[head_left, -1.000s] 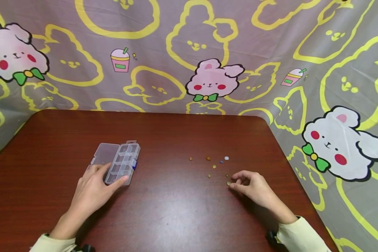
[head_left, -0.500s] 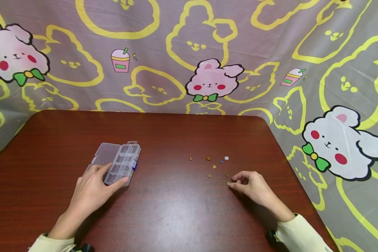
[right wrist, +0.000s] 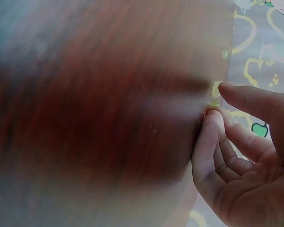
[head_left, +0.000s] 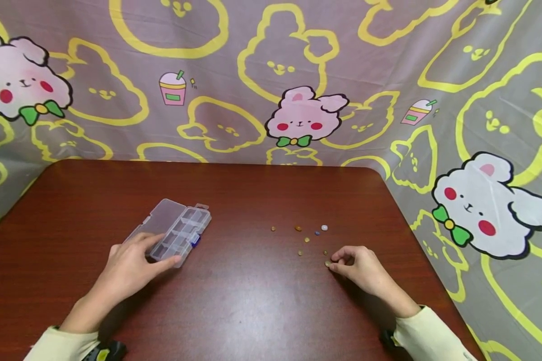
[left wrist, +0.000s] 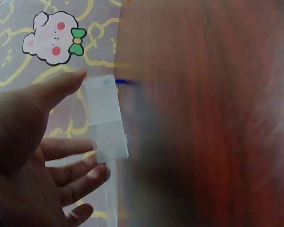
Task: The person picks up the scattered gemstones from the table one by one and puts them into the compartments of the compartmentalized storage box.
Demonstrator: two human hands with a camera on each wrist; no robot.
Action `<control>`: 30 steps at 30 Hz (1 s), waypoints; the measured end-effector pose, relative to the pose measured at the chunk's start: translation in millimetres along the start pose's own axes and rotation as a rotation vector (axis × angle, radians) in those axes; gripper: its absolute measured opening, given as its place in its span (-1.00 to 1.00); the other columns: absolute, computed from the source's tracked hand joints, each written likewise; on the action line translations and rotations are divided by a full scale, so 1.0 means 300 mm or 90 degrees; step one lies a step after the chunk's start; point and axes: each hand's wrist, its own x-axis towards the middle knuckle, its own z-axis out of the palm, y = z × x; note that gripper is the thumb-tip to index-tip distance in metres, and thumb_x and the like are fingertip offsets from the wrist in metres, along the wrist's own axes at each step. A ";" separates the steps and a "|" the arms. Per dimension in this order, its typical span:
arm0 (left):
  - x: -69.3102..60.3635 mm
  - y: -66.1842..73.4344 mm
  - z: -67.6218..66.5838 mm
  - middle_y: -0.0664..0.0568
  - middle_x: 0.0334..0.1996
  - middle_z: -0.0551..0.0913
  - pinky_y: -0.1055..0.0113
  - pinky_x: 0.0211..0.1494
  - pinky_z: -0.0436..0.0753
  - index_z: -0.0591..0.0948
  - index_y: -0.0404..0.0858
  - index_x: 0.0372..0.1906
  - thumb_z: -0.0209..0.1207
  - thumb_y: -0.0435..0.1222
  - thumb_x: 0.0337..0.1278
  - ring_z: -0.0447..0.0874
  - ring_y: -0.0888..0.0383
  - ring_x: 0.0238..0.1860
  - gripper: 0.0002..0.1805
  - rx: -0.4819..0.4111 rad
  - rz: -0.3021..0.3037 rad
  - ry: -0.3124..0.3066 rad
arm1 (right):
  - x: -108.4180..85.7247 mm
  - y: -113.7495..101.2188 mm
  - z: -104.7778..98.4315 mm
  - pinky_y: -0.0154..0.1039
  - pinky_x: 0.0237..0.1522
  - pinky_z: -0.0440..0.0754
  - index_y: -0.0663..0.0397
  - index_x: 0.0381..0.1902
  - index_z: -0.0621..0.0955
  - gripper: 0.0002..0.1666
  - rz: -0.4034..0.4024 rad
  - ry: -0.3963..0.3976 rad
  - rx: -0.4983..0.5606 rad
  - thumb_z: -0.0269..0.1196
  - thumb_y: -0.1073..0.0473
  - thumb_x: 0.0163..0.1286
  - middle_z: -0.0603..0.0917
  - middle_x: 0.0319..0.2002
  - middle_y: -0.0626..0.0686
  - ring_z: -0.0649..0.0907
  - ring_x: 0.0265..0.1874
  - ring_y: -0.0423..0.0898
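My left hand (head_left: pixel 128 265) grips the near end of a clear compartment box (head_left: pixel 180 233), thumb along its right edge and fingers over the left; its lid lies open to the left. The left wrist view shows the box (left wrist: pixel 104 113) edge-on between thumb and fingers of the hand (left wrist: pixel 42 146). On the right, the thumb tip of my right hand (head_left: pixel 363 268) touches a small greenish bead (head_left: pixel 327 263) on the table, its fingers bent and apart from the thumb. The right wrist view has that bead (right wrist: pixel 217 89) at the thumb of the hand (right wrist: pixel 246 161).
Several small pieces lie left of and beyond my right hand: an orange one (head_left: pixel 298 228), a white one (head_left: pixel 324 227), a blue one (head_left: pixel 317 232) and yellowish ones (head_left: pixel 306 239). A patterned cloth (head_left: pixel 226 115) hangs behind the brown table (head_left: pixel 235 190).
The box has turned clockwise in my left hand, its far end swinging right. My right hand stays at the same bead, almost still.
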 end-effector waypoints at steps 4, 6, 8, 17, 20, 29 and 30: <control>0.022 -0.022 -0.012 -0.26 0.03 0.66 -0.11 -0.08 0.22 0.65 -0.38 0.14 0.45 0.12 -0.01 0.62 -0.25 0.04 -0.24 -0.025 0.027 -0.023 | 0.004 -0.004 -0.001 -0.33 -0.43 0.50 0.07 -0.39 0.73 -0.89 0.007 -0.007 -0.001 0.50 0.25 0.17 0.59 -0.54 -0.16 0.56 -0.53 -0.25; 0.035 -0.035 -0.018 -0.24 0.03 0.67 -0.12 -0.05 0.21 0.66 -0.36 0.13 0.47 0.08 -0.01 0.62 -0.23 0.07 -0.28 -0.037 0.044 -0.033 | 0.006 -0.006 -0.001 -0.32 -0.43 0.50 0.06 -0.39 0.73 -0.89 0.007 -0.010 -0.001 0.50 0.25 0.18 0.59 -0.54 -0.15 0.56 -0.52 -0.24; 0.048 -0.049 -0.027 -0.23 0.04 0.68 -0.15 -0.02 0.20 0.66 -0.34 0.12 0.48 0.05 -0.01 0.61 -0.23 0.10 -0.31 -0.050 0.058 -0.048 | 0.007 -0.006 0.000 -0.32 -0.43 0.50 0.05 -0.39 0.73 -0.89 0.000 -0.009 -0.001 0.50 0.25 0.18 0.59 -0.55 -0.15 0.56 -0.52 -0.24; 0.089 -0.118 -0.052 -0.25 0.11 0.65 -0.19 0.14 0.38 0.61 -0.30 0.21 0.49 -0.06 0.02 0.56 -0.26 0.16 -0.34 -0.100 0.092 -0.084 | 0.009 -0.008 0.006 -0.33 -0.47 0.47 0.03 -0.40 0.73 -0.88 -0.034 -0.008 -0.001 0.50 0.29 0.17 0.57 -0.58 -0.17 0.53 -0.57 -0.25; 0.093 -0.131 -0.050 -0.26 0.16 0.61 -0.17 0.15 0.40 0.59 -0.30 0.24 0.49 -0.11 0.03 0.51 -0.27 0.21 -0.33 -0.111 0.102 -0.085 | 0.009 -0.008 0.007 -0.32 -0.47 0.46 0.02 -0.40 0.73 -0.88 -0.039 -0.008 -0.004 0.50 0.28 0.17 0.56 -0.59 -0.18 0.52 -0.58 -0.26; 0.089 -0.147 -0.032 -0.26 0.23 0.53 -0.20 0.18 0.36 0.59 -0.31 0.23 0.50 -0.25 0.00 0.41 -0.30 0.26 -0.36 -0.109 0.131 -0.052 | 0.005 -0.004 0.007 -0.32 -0.49 0.45 -0.04 -0.40 0.72 -0.87 -0.038 -0.008 -0.008 0.51 0.24 0.17 0.55 -0.59 -0.19 0.51 -0.58 -0.26; 0.089 -0.148 -0.032 -0.27 0.22 0.52 -0.24 0.17 0.34 0.59 -0.32 0.23 0.51 -0.26 -0.01 0.38 -0.31 0.26 -0.36 -0.109 0.127 -0.049 | 0.005 -0.004 0.007 -0.32 -0.49 0.45 -0.05 -0.40 0.73 -0.87 -0.037 -0.008 -0.007 0.51 0.23 0.17 0.55 -0.59 -0.19 0.51 -0.58 -0.25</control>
